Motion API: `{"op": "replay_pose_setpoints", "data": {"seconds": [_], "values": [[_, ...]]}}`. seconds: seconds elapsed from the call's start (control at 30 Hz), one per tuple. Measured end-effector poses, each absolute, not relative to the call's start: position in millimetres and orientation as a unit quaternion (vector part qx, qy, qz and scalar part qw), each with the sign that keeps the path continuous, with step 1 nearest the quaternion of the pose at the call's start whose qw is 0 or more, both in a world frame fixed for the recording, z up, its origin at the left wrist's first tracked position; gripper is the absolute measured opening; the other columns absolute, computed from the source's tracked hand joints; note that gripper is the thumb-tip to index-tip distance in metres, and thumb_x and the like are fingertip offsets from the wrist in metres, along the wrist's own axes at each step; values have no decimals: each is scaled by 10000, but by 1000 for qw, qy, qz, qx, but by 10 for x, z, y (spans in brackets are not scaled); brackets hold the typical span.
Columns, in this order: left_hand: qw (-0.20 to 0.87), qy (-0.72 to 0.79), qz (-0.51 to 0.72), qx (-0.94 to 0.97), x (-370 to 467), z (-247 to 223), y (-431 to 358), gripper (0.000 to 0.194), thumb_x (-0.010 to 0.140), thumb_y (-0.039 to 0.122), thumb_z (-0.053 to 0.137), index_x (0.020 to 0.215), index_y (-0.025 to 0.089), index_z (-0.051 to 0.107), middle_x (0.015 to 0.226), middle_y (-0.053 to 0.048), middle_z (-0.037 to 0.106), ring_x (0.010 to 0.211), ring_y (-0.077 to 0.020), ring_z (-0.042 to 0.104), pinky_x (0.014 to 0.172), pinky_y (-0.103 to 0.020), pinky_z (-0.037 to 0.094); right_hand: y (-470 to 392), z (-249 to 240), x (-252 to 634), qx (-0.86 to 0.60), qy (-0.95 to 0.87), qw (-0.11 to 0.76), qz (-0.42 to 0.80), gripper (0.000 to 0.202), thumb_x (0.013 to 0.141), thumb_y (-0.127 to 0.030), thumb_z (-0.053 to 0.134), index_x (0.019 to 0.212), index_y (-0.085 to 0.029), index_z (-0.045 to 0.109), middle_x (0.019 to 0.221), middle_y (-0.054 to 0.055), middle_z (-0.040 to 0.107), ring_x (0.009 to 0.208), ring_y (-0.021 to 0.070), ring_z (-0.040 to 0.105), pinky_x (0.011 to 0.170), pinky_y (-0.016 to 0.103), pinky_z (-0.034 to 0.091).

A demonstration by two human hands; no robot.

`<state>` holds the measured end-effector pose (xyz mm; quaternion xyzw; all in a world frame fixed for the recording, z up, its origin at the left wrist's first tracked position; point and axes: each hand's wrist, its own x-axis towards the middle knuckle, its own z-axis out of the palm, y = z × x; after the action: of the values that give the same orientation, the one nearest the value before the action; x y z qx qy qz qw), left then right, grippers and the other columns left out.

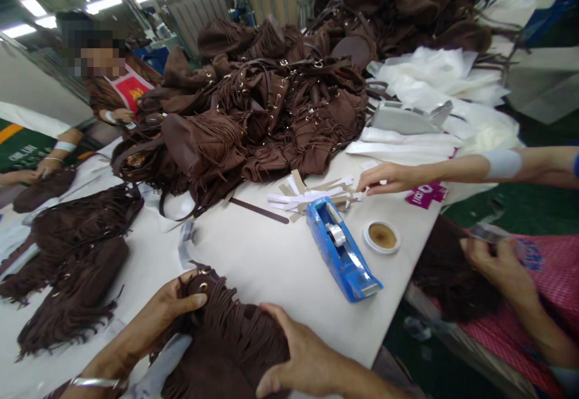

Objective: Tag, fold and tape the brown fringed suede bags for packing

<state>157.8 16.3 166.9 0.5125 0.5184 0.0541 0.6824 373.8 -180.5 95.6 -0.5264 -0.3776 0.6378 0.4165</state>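
Observation:
A dark brown fringed handbag (230, 338) lies before me at the table's near edge. My left hand (178, 302) pinches its upper rim beside a gold eyelet, thumb on the outside. My right hand (298, 351) curves around the bag's other side, thumb and fingers apart and pressed against it. A piece of clear plastic (169, 357) shows beside the bag under my left forearm. Beyond my right hand stands a blue tape dispenser (341, 254) on the white table (266, 254).
A heap of brown fringed bags (271, 109) covers the table's far side; more fringed bags (81, 236) lie at left. Paper strips (312, 194) and a round tub (382, 237) sit near the dispenser. At right, a co-worker's hand (389, 178) reaches over the strips. Other people work at left.

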Motion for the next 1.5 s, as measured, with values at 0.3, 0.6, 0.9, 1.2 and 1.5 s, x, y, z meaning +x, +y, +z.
{"op": "replay_pose_setpoints", "data": {"seconds": [0.3,0.6,0.9,1.2,1.5], "values": [[659,543,79,515,1266,1913,87,365,655,396,834,913,198,669,842,-17,687,788,-199,635,731,-298,515,-1790,971,3660,-512,-453,369,630,698,590,-289,869,1248,-245,640,1201,44,659,1115,273,606,965,315,438],[638,612,8,467,1518,1935,94,408,619,477,850,873,176,745,798,-45,751,787,-234,697,770,-316,536,-1819,866,3570,-508,-433,420,615,716,596,-328,870,1273,-272,644,1193,46,672,1109,274,615,970,320,445],[597,655,91,454,1437,1902,-188,409,659,391,852,986,173,742,930,-46,776,827,-242,721,765,-304,568,-1844,692,3444,-618,-293,378,624,426,591,-231,822,1005,-233,718,950,5,730,920,224,654,770,257,482],[617,600,92,502,1325,1760,-45,388,757,367,789,1109,221,721,1004,-16,773,893,-211,708,846,-254,541,-1876,760,3549,-569,-342,338,667,774,584,-344,864,1300,-350,571,724,-69,660,643,164,612,555,220,424],[526,526,17,668,1589,1848,-29,332,877,442,582,1020,162,686,912,-41,751,845,-215,697,800,-326,547,-1854,756,3520,-632,-522,304,486,64,832,-241,634,797,-200,600,867,-1,625,807,146,591,731,244,403]]}}
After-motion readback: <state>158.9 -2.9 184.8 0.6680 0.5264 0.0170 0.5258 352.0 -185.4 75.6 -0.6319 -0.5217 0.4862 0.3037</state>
